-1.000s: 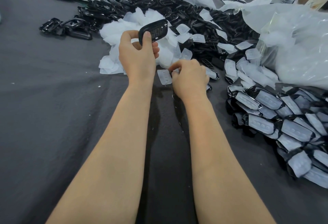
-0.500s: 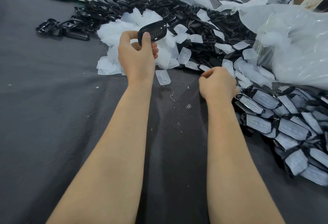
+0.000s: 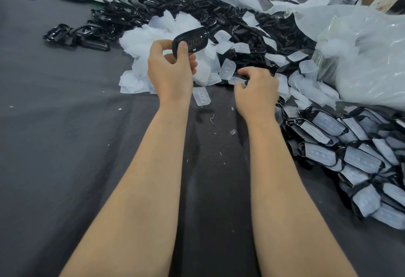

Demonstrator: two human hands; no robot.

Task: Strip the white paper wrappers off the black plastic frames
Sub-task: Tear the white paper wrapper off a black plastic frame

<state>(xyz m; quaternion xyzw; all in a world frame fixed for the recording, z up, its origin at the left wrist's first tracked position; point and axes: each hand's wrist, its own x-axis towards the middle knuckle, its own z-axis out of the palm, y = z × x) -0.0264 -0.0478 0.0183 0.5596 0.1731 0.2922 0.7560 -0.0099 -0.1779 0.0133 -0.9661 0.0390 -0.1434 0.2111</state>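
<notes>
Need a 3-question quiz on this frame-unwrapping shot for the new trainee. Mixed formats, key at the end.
1. True or false: the left hand grips a black frame that has no wrapper on it.
2. Where do the still-wrapped frames lie? A) to the right of the right hand B) to the left of the left hand C) under the left forearm
3. Fill in: on the dark cloth, just beside the left wrist, lies a single loose white ____.
Key: 1 true; 2 A; 3 wrapper.
</notes>
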